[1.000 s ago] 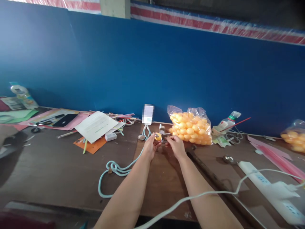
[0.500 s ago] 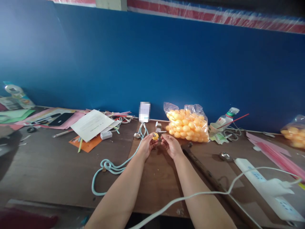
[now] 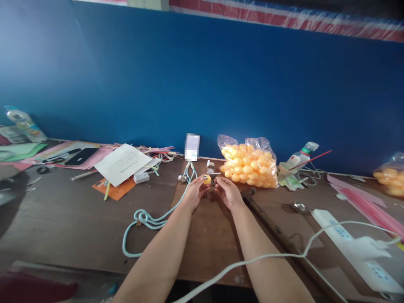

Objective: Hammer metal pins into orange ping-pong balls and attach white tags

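My left hand is closed, its thumb and fingers pinching a small yellow ball with a greyish spot on its near side. Just to the right, my right hand has its thumb and forefinger pressed together. A tiny dark bit shows at those fingertips, too small to name. The two hands are close together but apart, above the brown table. Behind them stands a clear plastic bag of yellow balls. A small white box lies beyond my fingertips.
A light blue cord loops left of my arms, near a shiny metal ball. White paper lies at the left. A white cable crosses over my right forearm toward a power strip. A bottle leans at the back right.
The yellow ball has turned slightly and shifted a little to the right in my left fingers. The right hand keeps its pinch, and the table things stay put.
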Demonstrator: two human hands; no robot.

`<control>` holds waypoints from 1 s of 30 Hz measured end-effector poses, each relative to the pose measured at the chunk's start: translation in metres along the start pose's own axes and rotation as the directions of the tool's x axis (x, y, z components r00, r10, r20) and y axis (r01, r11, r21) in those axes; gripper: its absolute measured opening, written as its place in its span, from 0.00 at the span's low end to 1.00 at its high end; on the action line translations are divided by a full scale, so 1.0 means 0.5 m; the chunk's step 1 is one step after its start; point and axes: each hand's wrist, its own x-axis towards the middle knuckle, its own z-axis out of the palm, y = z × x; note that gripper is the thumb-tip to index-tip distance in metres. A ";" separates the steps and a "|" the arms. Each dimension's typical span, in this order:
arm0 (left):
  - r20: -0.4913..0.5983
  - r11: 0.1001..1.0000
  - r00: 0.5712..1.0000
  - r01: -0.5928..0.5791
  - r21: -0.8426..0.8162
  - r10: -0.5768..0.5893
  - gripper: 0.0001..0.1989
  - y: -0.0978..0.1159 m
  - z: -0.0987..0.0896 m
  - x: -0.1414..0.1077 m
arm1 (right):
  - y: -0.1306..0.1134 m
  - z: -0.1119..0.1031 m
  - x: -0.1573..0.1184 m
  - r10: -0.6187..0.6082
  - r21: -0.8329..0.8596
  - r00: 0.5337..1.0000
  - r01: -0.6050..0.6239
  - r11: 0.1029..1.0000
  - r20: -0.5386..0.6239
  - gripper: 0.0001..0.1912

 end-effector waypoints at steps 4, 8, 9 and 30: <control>0.023 1.000 1.000 0.000 -0.014 0.001 0.13 0.000 0.001 0.000 | -0.005 0.009 -0.009 0.001 -0.012 0.998 0.000 1.000 0.066 0.12; 0.000 1.000 1.000 0.009 -0.008 -0.009 0.12 0.000 0.002 0.001 | -0.008 0.016 -0.016 -0.022 -0.017 0.996 0.023 1.000 0.091 0.14; 0.000 1.000 1.000 0.009 -0.007 -0.009 0.12 0.000 0.002 0.001 | -0.008 0.017 -0.017 -0.030 -0.019 0.995 0.032 0.999 0.094 0.14; -0.017 1.000 0.999 0.029 0.006 -0.029 0.12 0.000 0.004 0.003 | 0.001 0.015 -0.010 -0.026 0.049 0.995 0.022 0.999 0.095 0.14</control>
